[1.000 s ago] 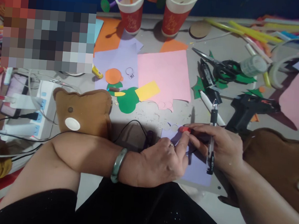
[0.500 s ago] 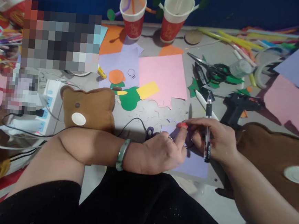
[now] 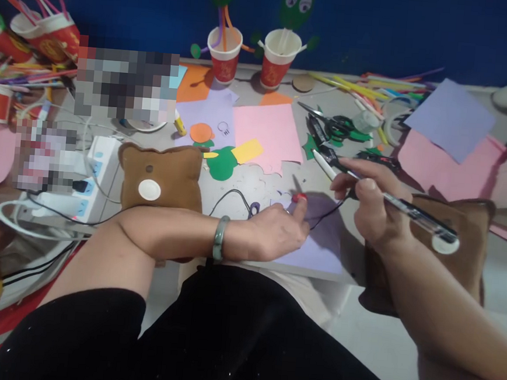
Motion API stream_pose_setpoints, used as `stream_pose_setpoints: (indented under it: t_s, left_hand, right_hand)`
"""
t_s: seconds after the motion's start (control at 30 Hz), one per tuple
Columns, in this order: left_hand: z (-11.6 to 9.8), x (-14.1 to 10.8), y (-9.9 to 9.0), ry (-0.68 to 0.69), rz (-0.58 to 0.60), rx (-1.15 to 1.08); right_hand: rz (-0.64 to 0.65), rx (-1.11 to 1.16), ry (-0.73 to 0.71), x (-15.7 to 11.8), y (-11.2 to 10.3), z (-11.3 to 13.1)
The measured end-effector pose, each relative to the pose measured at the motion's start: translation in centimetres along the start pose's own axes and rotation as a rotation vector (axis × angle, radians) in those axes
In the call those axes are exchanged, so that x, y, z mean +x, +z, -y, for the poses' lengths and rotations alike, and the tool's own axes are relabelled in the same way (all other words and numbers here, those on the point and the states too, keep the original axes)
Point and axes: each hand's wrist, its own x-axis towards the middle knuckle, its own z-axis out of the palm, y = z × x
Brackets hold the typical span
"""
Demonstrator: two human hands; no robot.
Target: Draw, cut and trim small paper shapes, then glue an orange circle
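My left hand (image 3: 274, 230) rests low over a purple paper sheet (image 3: 326, 242) at the table's front edge. Its index fingertip presses on a small red piece (image 3: 297, 197), while the other fingers curl under. My right hand (image 3: 379, 208) is raised to the right of that sheet and grips a clear-barrelled pen (image 3: 418, 215), which slants back over the hand. Beyond the right fingertips lies a white pen (image 3: 323, 164). A black cable (image 3: 328, 212) runs between the two hands. Paper scraps lie just beyond the left hand.
Brown cushions lie left (image 3: 162, 174) and right (image 3: 461, 276). Behind are pink paper (image 3: 267, 132), a green cutout (image 3: 220, 163), scissors (image 3: 340, 125) and two red-and-white cups (image 3: 224, 65). A black glue gun (image 3: 381, 160) is partly hidden by my right hand. A power strip (image 3: 91, 186) stands left.
My right hand has lifted away from the red piece, and its pen has swung from nearly upright to slanting rightward. My left index finger stays on the red piece. The view has shifted.
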Motion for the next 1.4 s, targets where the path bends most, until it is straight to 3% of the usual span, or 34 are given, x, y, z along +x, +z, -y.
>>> stream_pose_setpoints:
  t_s: [0.17, 0.3, 0.4, 0.8, 1.0, 1.2, 1.4]
  left_hand:
    - [0.1, -0.3, -0.5, -0.057, 0.012, -0.075]
    - [0.0, -0.1, -0.1, -0.075, -0.004, -0.100]
    - [-0.1, 0.0, 0.4, -0.083, -0.043, -0.085]
    - [0.0, -0.2, -1.0, -0.069, 0.024, -0.112]
    - [0.0, -0.2, -0.8, -0.075, 0.026, -0.104]
    - [0.0, -0.2, -0.8, -0.079, 0.032, -0.121]
    - [-0.1, -0.2, -1.0, -0.102, 0.050, -0.147]
  right_hand:
    - [0.190, 0.109, 0.218, 4.1, 0.3, 2.2]
    - [0.481, 0.097, 0.356, 6.3, 0.5, 1.6]
    - [0.585, 0.016, 0.333, 6.6, 0.7, 0.6]
    - [0.713, -0.234, 0.113, 6.5, 1.7, -0.4]
    - [0.789, -0.251, 0.151, 6.4, 1.8, -0.8]
    - [0.754, -0.118, 0.176, 6.2, 2.1, -1.1]
    - [0.757, -0.149, 0.132, 6.3, 2.1, -0.9]
